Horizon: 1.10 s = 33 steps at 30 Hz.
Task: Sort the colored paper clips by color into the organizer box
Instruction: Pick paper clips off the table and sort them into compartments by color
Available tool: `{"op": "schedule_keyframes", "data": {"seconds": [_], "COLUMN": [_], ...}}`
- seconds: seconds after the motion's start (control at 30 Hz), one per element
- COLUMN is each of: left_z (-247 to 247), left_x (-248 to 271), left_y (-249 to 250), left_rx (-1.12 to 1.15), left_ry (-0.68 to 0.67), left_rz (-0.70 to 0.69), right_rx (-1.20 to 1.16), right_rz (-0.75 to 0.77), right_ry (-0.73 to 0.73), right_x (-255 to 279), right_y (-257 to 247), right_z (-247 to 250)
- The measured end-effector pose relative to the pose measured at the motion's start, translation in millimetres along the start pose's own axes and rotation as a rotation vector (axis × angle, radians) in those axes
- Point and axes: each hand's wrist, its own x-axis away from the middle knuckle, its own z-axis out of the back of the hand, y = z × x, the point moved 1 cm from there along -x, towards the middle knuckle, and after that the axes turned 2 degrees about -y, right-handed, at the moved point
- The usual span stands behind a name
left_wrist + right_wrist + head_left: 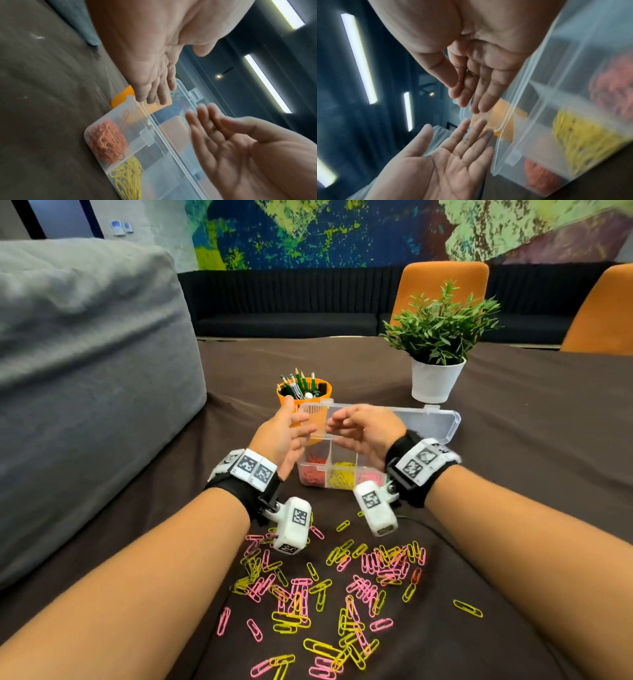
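Observation:
A clear organizer box [302, 470] stands on the dark table with its lid [428, 422] leaning open at the back. Its front compartments hold red clips [311, 470], yellow clips [342, 475] and pink clips [370, 474]. Loose pink and yellow paper clips [329, 594] lie scattered in front of the box. My left hand [291, 422] and right hand [352, 422] hover above the box, palms facing each other, fingers relaxed and holding nothing. The left wrist view shows the left hand [154, 88] over the box's far corner, with the red clips [106, 140] and yellow clips [128, 178] below. The right wrist view shows the right hand [479, 83] empty.
An orange pencil cup [318, 386] stands just behind the box. A potted plant [438, 371] in a white pot is at the back right. A large grey cushion [85, 371] fills the left side. Orange chairs [442, 285] stand beyond the table's far edge.

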Motion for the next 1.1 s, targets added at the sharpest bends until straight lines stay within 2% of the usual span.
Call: {"op": "schedule_keyframes", "data": {"seconds": [0.07, 0.1, 0.2, 0.27, 0.33, 0.4, 0.57, 0.7, 0.8, 0.87, 0.93, 1.0, 1.1], "left_z": [-4.0, -5.7, -12.3, -20.1, -34.2, -50.2, -82.3, -79.6, -71.7, -71.6, -75.8, -80.5, -81.5], "left_x": [15.3, 24.0, 54.5, 74.8, 91.8, 101.3, 105.6, 100.0, 95.1, 90.5, 84.7, 80.2, 78.0], "left_y": [6.4, 8.9, 7.8, -5.9, -23.2, -39.1, -61.9, -57.3, -51.5, -47.8, -42.7, -37.9, -33.1], "left_rx": [-0.219, -0.400, -1.045, -1.330, -1.439, -1.498, -1.584, -1.724, -1.781, -1.701, -1.604, -1.612, -1.715], "left_ry": [-0.040, -0.089, -0.387, -0.586, -0.737, -0.806, -0.805, -0.721, -0.697, -0.678, -0.625, -0.576, -0.567], "left_rz": [-0.067, -0.114, -0.254, -0.268, -0.249, -0.256, -0.301, -0.270, -0.194, -0.145, -0.132, -0.143, -0.137], "right_rx": [0.295, 0.510, 1.194, 1.451, 1.559, 1.597, 1.650, 1.627, 1.488, 1.364, 1.137, 1.050, 1.289], "right_rz": [0.032, 0.053, 0.054, -0.043, -0.055, -0.034, -0.003, 0.034, 0.003, -0.041, -0.168, -0.217, -0.090], "right_ry": [-0.089, -0.155, -0.402, -0.518, -0.561, -0.593, -0.604, -0.598, -0.530, -0.452, -0.365, -0.320, -0.286], "right_x": [25.7, 40.7, 86.4, 112.5, 131.6, 141.6, 147.1, 152.7, 149.7, 142.2, 132.4, 122.5, 106.0], "right_y": [-12.6, -16.1, -14.2, -4.4, 5.1, 14.2, 35.8, 40.2, 32.7, 28.6, 26.6, 28.0, 31.4], "right_z": [25.2, 40.0, 78.2, 89.8, 92.4, 90.7, 92.3, 99.0, 107.3, 108.9, 107.7, 103.9, 92.7]}}
